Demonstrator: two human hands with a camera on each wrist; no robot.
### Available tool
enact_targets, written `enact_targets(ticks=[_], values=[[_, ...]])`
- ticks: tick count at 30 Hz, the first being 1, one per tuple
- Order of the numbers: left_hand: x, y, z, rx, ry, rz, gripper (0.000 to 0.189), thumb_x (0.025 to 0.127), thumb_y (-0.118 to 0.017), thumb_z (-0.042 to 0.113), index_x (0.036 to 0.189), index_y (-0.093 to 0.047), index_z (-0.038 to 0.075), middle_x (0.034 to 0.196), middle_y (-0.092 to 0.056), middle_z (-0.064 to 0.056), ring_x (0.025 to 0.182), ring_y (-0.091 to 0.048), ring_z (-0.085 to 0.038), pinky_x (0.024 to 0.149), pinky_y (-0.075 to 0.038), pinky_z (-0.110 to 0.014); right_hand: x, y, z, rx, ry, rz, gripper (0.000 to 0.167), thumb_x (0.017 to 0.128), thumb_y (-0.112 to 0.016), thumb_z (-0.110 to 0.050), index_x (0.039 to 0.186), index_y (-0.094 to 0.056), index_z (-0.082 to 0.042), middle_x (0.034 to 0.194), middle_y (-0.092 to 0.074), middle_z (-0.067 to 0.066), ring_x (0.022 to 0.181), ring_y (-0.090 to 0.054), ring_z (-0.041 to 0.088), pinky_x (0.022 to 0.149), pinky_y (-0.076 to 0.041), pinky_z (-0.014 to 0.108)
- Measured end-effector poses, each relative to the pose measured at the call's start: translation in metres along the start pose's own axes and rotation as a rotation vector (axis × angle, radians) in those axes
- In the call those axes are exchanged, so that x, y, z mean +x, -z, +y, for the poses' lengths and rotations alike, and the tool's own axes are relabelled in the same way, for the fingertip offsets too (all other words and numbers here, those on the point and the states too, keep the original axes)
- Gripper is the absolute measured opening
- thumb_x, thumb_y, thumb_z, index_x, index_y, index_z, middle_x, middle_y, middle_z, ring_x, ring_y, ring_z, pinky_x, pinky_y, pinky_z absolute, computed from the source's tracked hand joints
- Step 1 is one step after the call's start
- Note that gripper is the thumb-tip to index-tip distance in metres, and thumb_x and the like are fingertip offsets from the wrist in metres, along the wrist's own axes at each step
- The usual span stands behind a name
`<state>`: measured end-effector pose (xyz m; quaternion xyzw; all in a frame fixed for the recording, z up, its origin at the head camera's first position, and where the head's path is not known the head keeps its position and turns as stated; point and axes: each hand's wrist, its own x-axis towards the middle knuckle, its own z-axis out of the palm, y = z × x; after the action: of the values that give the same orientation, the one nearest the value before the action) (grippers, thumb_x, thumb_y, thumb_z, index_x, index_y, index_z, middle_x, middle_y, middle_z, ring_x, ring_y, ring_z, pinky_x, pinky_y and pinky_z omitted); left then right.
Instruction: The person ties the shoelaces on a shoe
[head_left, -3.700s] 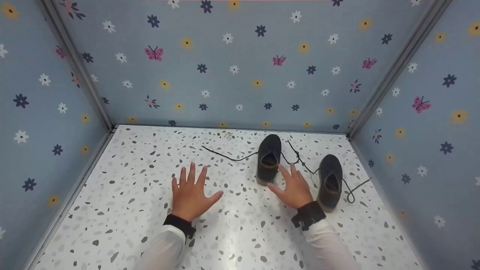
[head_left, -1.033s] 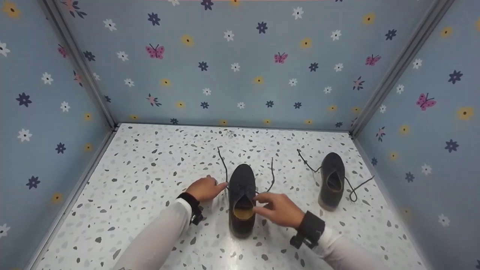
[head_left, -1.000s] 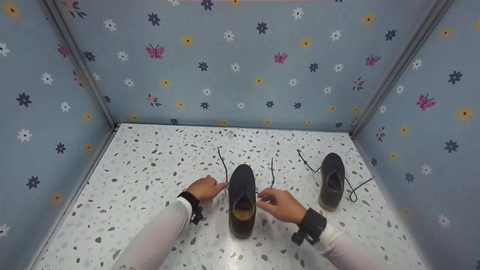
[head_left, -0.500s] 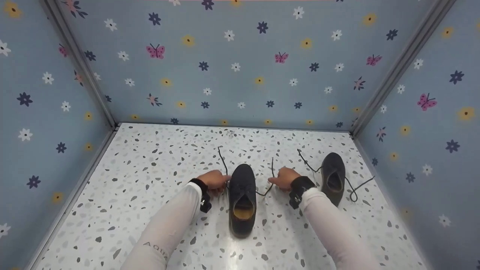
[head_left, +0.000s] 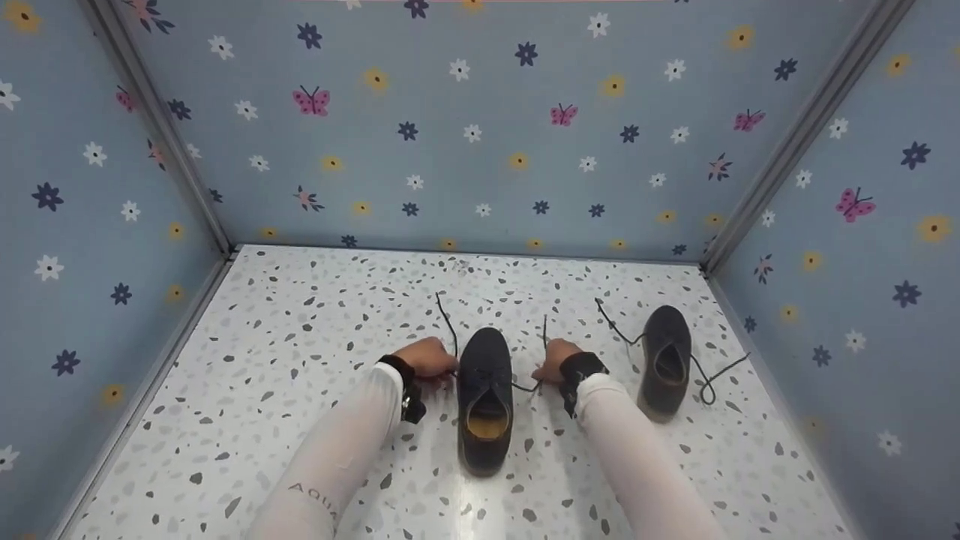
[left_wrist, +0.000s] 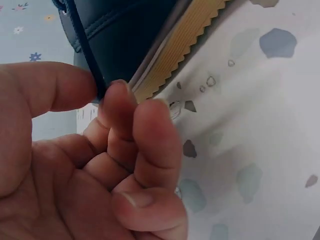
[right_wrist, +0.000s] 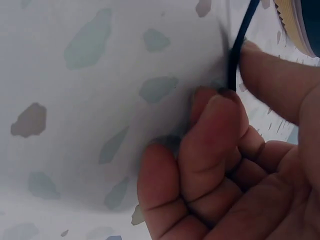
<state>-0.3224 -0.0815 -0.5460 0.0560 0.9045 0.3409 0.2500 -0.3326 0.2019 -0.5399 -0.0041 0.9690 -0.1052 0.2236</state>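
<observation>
A dark shoe (head_left: 486,360) with a tan insole stands on the speckled surface between both hands, toe pointing away. Its laces hang untied, one to each side. Close against the shoe's left side, my left hand (head_left: 427,358) pinches the left shoelace (left_wrist: 86,47) between thumb and index fingertip. To the right of the shoe, my right hand (head_left: 556,360) has its thumb and curled index finger at the right shoelace (right_wrist: 242,35), holding it a little way out from the shoe. The free lace ends lie beyond both hands.
A second dark shoe (head_left: 664,364) stands to the right, its laces spread loose on both sides. Blue flowered panels (head_left: 480,135) wall in the white speckled surface (head_left: 337,300) at the back, left and right.
The shoe between the hands was earlier farther back and right; it now stands nearer. Since then my right hand has moved from the shoe's opening out to the right lace, then slightly inward onto it.
</observation>
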Motion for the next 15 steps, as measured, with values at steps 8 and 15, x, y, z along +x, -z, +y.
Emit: enact_targets(ticks=[8,15], values=[[-0.002,0.011,-0.001,-0.250,0.057,0.088,0.025,0.089,-0.055,0.018,0.084,-0.078,0.007,0.090,-0.082,-0.008,0.054,-0.057,-0.009,0.045,-0.038,-0.024,0.004,0.003,0.004,-0.046,-0.001,-0.057,0.034,0.091,-0.074,-0.024,0.113,-0.070,0.002,0.096,-0.066,0.009,0.080,-0.058,0.021,0.077,-0.052,0.034],[-0.004,0.017,0.001,-0.427,0.030,0.152,0.018,0.093,-0.054,0.014,0.081,-0.068,0.010,0.085,-0.079,0.003,0.053,-0.056,-0.007,0.042,-0.032,-0.021,0.011,0.004,0.012,0.002,0.004,-0.065,0.021,0.093,-0.067,-0.019,0.103,-0.071,0.000,0.089,-0.065,0.009,0.074,-0.057,0.022,0.067,-0.046,0.033]])
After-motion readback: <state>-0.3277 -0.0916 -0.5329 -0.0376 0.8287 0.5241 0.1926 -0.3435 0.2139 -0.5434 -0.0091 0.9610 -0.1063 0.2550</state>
